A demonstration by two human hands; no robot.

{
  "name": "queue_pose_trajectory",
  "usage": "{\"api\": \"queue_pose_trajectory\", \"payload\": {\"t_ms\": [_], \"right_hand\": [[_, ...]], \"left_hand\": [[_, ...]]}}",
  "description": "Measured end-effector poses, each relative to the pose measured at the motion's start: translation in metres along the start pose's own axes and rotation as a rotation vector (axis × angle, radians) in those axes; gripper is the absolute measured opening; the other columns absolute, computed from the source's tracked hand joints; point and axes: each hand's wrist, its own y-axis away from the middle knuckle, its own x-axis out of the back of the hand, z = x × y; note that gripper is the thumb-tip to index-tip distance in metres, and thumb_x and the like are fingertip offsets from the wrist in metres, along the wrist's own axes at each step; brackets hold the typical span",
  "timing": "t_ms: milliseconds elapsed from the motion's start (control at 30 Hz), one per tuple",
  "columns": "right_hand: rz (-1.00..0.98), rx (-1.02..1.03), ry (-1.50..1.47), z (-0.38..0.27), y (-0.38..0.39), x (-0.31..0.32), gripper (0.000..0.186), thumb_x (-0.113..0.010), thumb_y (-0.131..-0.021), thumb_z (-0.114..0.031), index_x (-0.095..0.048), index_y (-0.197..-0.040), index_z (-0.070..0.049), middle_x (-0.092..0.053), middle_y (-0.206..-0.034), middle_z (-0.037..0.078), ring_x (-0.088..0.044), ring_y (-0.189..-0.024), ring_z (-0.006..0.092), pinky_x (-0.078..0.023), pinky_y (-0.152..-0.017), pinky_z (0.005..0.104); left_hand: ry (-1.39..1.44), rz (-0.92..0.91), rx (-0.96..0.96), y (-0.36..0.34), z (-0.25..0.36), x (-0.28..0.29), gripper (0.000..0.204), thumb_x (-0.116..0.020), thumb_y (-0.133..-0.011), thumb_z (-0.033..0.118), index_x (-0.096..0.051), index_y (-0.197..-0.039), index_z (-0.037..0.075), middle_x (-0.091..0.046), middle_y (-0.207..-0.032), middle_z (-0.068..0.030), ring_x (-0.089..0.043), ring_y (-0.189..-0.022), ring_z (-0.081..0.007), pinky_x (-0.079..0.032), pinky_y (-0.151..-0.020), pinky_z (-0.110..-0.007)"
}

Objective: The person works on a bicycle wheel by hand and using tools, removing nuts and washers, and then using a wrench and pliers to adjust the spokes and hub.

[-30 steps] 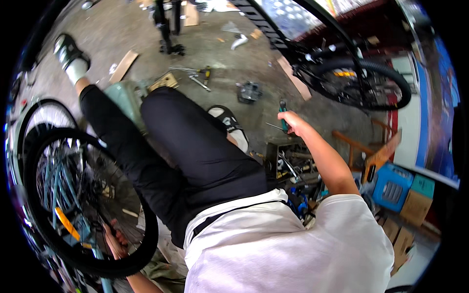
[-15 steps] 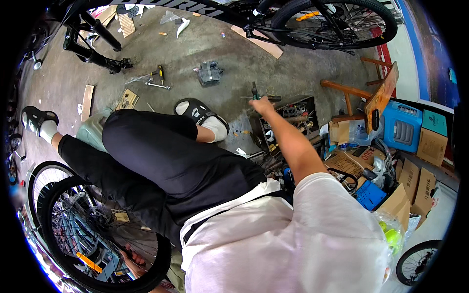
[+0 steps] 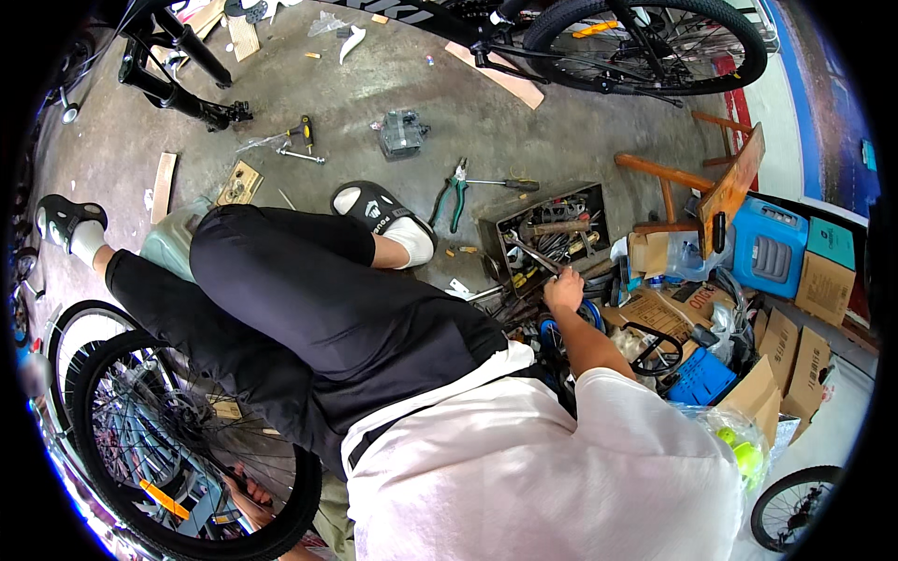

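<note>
My right hand (image 3: 564,292) is at the near right corner of a metal toolbox (image 3: 599,208), its fingers closed on the end of a long metal spanner (image 3: 536,254) slanting over the box's edge. Loose tools fill the box. Left of it on the floor lie green-handled pliers (image 3: 457,194), jaws pointing away, and a screwdriver (image 3: 500,182). At the lower left, my left hand (image 3: 249,490) shows through the spokes of a bicycle wheel (image 3: 86,439). Its fingers are curled around something dark that I cannot make out.
A black bicycle (image 3: 496,47) stands across the far side. A wooden stool (image 3: 732,192) lies tipped at the right, near a blue plastic case (image 3: 769,245) and cardboard boxes (image 3: 804,374). On the floor are a yellow-handled tool (image 3: 306,133) and a small plastic-wrapped part (image 3: 402,134).
My right hand has let go of the green-handled pliers, which now lie on the floor. It has come back toward me to the toolbox and closed on the spanner. The left hand stays by the wheel.
</note>
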Motion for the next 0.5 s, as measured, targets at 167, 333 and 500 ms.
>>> {"api": "queue_pose_trajectory", "payload": {"t_ms": [167, 333, 500], "right_hand": [[-0.456, -0.251, -0.127, 0.024, -0.029, 0.002, 0.060, -0.061, -0.089, -0.016, -0.038, -0.145, -0.009, -0.055, -0.138, 0.022, -0.061, -0.114, 0.0435, -0.053, -0.091, 0.0510], [-0.376, -0.374, -0.325, 0.020, -0.038, -0.025, 0.059, -0.070, -0.086, -0.015, -0.044, -0.138, -0.009, -0.065, -0.120, 0.022, -0.067, -0.099, 0.0410, -0.054, -0.083, 0.0492], [-0.474, -0.113, -0.606, 0.080, -0.057, -0.034, 0.038, -0.079, -0.082, -0.024, -0.063, -0.109, -0.003, -0.069, -0.090, 0.012, -0.066, -0.069, 0.0215, -0.054, -0.064, 0.0360]], "left_hand": [[-0.014, -0.032, 0.015, -0.009, -0.006, 0.005, 0.052, -0.051, -0.099, 0.063, -0.058, -0.124, 0.018, -0.029, -0.057, 0.0063, -0.022, -0.043, -0.0071, -0.017, -0.039, -0.024], [-0.019, 0.015, -0.032, 0.007, -0.003, 0.004, 0.050, -0.049, -0.100, 0.062, -0.059, -0.124, 0.019, -0.029, -0.056, 0.0064, -0.022, -0.043, -0.0071, -0.017, -0.039, -0.025], [-0.017, -0.008, -0.026, -0.013, -0.010, -0.021, 0.050, -0.049, -0.101, 0.061, -0.059, -0.123, 0.018, -0.028, -0.056, 0.0065, -0.020, -0.042, -0.0072, -0.014, -0.039, -0.025]]}}
